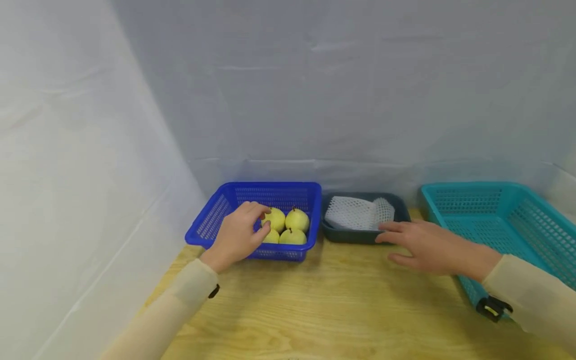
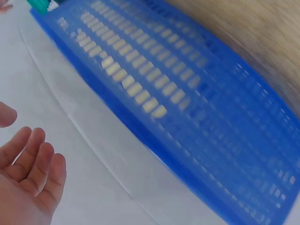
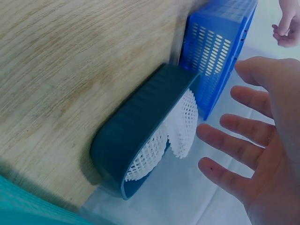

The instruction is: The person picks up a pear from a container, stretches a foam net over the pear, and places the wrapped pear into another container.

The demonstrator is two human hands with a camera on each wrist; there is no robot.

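Observation:
Several yellow-green pears (image 1: 293,236) lie in the right part of a blue plastic basket (image 1: 211,212). Over the basket's front left side hovers my left hand (image 1: 240,232), its fingers loosely bent and nothing in them; in the left wrist view the hand (image 2: 33,173) is apart from the basket wall. White foam net sleeves (image 1: 351,211) lie in a dark green tray (image 1: 360,237) beside the basket. My right hand (image 1: 416,245) is above the tray's front right corner, fingers spread and holding nothing. In the right wrist view the sleeves (image 3: 183,122) stick up past the tray rim.
A teal plastic basket (image 1: 477,222) stands at the right, partly under my right forearm. The wooden table (image 1: 306,305) extends in front of the containers. White sheeting (image 1: 337,100) hangs behind them and along the left side.

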